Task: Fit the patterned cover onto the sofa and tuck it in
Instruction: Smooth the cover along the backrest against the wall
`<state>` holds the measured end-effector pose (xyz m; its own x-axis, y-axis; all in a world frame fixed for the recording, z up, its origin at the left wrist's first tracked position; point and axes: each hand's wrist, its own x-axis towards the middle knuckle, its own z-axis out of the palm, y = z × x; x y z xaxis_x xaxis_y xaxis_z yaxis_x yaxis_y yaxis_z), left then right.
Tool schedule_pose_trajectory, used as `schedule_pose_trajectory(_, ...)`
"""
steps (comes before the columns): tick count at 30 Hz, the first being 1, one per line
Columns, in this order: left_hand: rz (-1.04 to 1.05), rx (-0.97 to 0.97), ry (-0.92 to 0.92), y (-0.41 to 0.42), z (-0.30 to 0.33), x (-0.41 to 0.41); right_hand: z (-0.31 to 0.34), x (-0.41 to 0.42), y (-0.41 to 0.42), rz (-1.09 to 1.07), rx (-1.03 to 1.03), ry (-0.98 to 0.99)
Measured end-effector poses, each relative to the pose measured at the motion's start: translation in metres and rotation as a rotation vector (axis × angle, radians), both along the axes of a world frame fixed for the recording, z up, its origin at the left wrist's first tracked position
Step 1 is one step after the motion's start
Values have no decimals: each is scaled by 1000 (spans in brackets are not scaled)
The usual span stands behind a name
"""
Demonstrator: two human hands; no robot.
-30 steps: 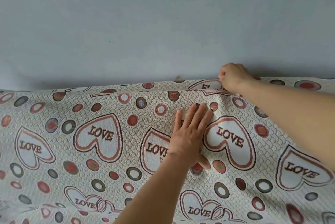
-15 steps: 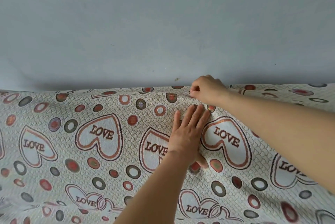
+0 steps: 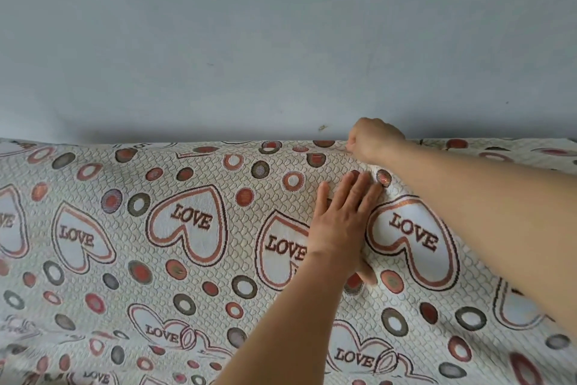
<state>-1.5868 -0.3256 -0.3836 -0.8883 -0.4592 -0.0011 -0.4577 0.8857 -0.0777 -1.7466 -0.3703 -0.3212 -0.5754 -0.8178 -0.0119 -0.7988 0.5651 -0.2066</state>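
The patterned cover (image 3: 193,222), cream with "LOVE" hearts and red and grey rings, lies draped over the sofa back and fills the lower half of the view. My left hand (image 3: 340,216) presses flat on it with straight fingers, between two hearts. My right hand (image 3: 373,139) is curled into a fist at the top edge of the sofa back, against the wall, gripping the cover's edge. The sofa itself is hidden under the cover.
A plain grey-blue wall (image 3: 281,41) stands directly behind the sofa back, with a narrow shadowed gap along the top edge. The cover ripples slightly near my left hand and at the lower left.
My right hand slid left along the top edge of the sofa back and now sits just above my left hand. My left hand stayed flat in place.
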Motion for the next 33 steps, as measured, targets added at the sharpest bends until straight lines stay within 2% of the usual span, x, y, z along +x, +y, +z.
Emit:
schedule_pose_trajectory(5, 12, -22, -37, 1, 2, -1, 3, 6, 26, 109, 82, -59)
schedule_pose_trajectory(7, 13, -18, -38, 1, 3, 0, 5, 8, 43, 141, -13, -169)
schedule_pose_trajectory(9, 20, -18, -34, 3, 3, 0, 4, 17, 73, 196, -201, -219)
schedule_pose_trajectory(10, 29, -28, -32, 1, 2, 2, 1, 27, 88, 254, -310, -153)
schedule_pose_trajectory(12, 24, -45, -25, 2, 1, 0, -4, 47, 131, 443, -409, 118)
schedule_pose_trajectory(14, 15, -36, 1, 3, 0, 1, -17, 61, 172, 654, -370, 379)
schedule_pose_trajectory(16, 10, -22, 25, 3, 1, 1, -34, 54, 205, 768, -127, 618)
schedule_pose_trajectory(18, 7, -16, 23, 3, 2, 1, -42, 31, 223, 668, 179, 759)
schedule_pose_trajectory(19, 7, -14, 23, 2, 3, 1, -39, 20, 225, 560, 249, 702)
schedule_pose_trajectory(21, 8, -5, 32, 2, 4, 2, -36, 2, 226, 461, 245, 524)
schedule_pose_trajectory(27, -12, 65, 17, 4, 9, 6, -21, -27, 212, 456, 264, 57)
schedule_pose_trajectory(29, -16, 40, 24, 9, 9, 10, -21, -35, 208, 449, 243, -25)
schedule_pose_trajectory(33, -52, -39, 106, 53, 4, 11, -28, -42, 205, 459, 224, -44)
